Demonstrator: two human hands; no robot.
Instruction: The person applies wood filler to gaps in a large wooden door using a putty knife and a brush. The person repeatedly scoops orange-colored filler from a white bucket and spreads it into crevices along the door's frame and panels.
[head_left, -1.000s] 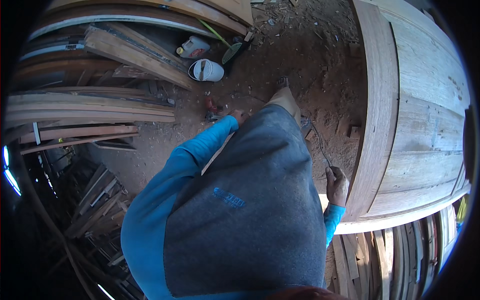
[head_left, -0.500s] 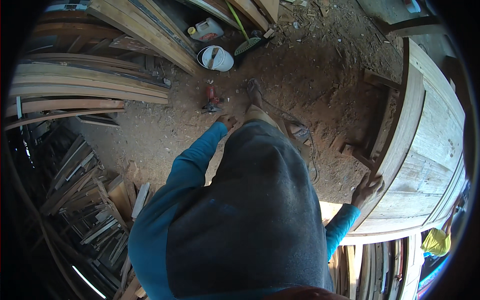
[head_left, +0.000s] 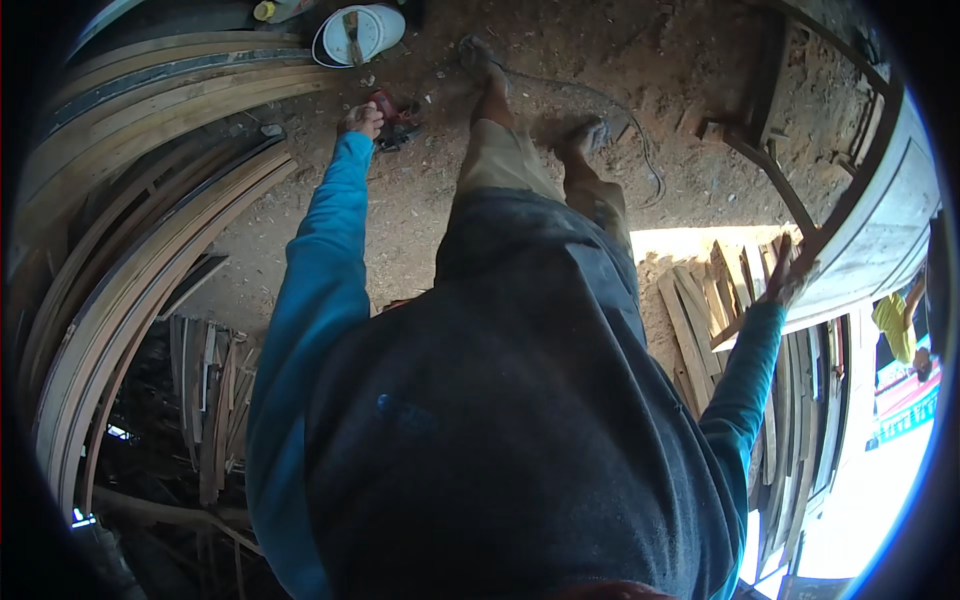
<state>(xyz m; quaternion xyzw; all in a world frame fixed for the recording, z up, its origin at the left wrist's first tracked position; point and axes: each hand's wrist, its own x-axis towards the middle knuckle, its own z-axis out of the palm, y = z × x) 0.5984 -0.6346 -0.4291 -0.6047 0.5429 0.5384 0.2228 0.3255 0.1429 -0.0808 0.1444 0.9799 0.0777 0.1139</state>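
Head view: left hand (head_left: 360, 120) closed on small red power tool (head_left: 393, 118) just beside it; right hand (head_left: 790, 280) spread against curved wooden hull (head_left: 880, 230) for support.

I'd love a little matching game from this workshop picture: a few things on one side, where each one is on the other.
Things:
1. left hand
2. right hand
3. white bucket
4. curved planks

Places:
a. top edge, on the dirt floor
b. stacked along the person's left
c. on the red power tool
d. on the rim of the big wooden structure

Pairs: 1-c, 2-d, 3-a, 4-b
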